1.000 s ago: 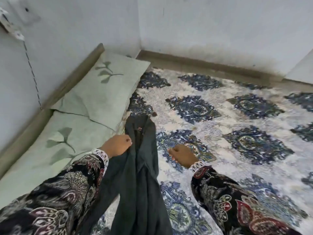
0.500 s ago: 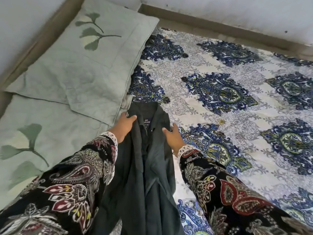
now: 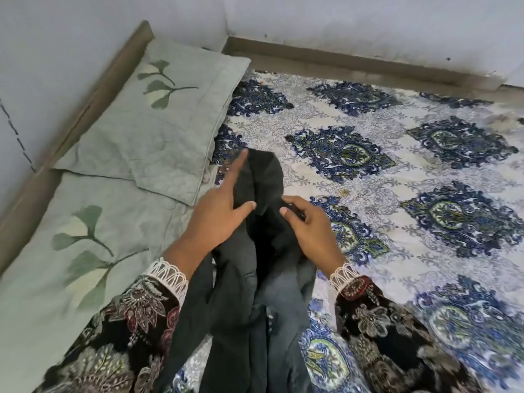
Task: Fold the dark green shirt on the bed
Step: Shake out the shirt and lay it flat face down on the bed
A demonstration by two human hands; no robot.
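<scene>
The dark green shirt lies bunched in a long narrow strip on the bed, running from the bottom edge up to its collar end near the pillows. My left hand rests on the shirt's left side with fingers spread and the index finger stretched toward the collar. My right hand lies flat on the shirt's right edge, fingers apart, thumb pointing inward. Neither hand grips the cloth. Both arms wear dark patterned sleeves with white lace cuffs.
Two pale green pillows with leaf prints line the left side along a wooden bed frame. White walls meet in the corner behind. The bedsheet is white with blue medallions and stretches to the right.
The collar end has been turned over, so the label no longer shows. My left hand opened out flat with a finger stretched forward. The view tilted up a little.
</scene>
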